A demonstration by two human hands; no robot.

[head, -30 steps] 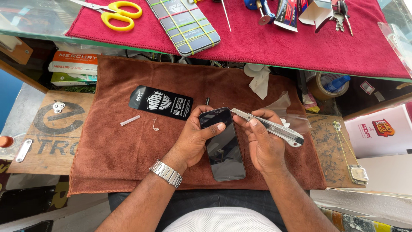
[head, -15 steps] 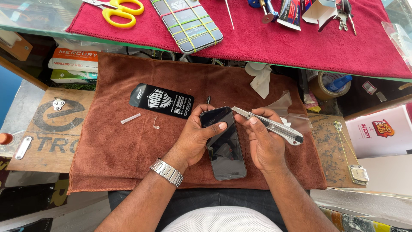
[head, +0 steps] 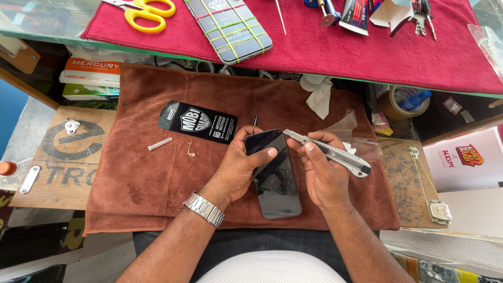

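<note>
Black glossy slab phone (head: pixel 273 181) gripped by left hand (head: pixel 238 167); silver metal utility knife (head: pixel 329 152), at 2 o'clock, pinched in right hand (head: pixel 319 175) fingers. Blade is best kept shallow along the edge.

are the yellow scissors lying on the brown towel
No, the yellow scissors lie on the red cloth at the top, well beyond the brown towel.

Bright even daylight; soft shadows; sharp focus.
</note>
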